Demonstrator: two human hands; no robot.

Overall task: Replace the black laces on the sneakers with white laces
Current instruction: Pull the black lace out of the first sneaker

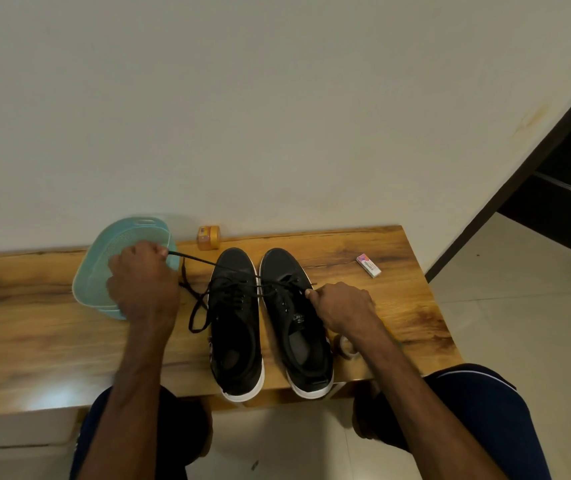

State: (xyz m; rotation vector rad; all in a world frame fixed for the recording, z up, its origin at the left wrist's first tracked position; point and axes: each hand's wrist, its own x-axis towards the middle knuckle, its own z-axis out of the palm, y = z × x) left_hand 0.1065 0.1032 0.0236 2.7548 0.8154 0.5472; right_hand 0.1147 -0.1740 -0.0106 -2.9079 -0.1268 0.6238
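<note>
Two black sneakers with white soles stand side by side on the wooden table, toes away from me: the left sneaker [235, 323] and the right sneaker [294, 320]. A black lace [204, 263] stretches from the left sneaker's eyelets out to the left. My left hand [142, 282] pinches one end of it over the teal tray. My right hand [342, 310] pinches the other end beside the right sneaker, and this end crosses over that shoe. A slack loop of lace lies on the table between my left hand and the left sneaker. No white laces are in sight.
A teal plastic tray [93, 271] sits at the table's back left, partly under my left hand. A small orange jar [208, 238] stands by the wall. A small white box [368, 265] lies at the right. A tape roll [346, 348] peeks out under my right forearm.
</note>
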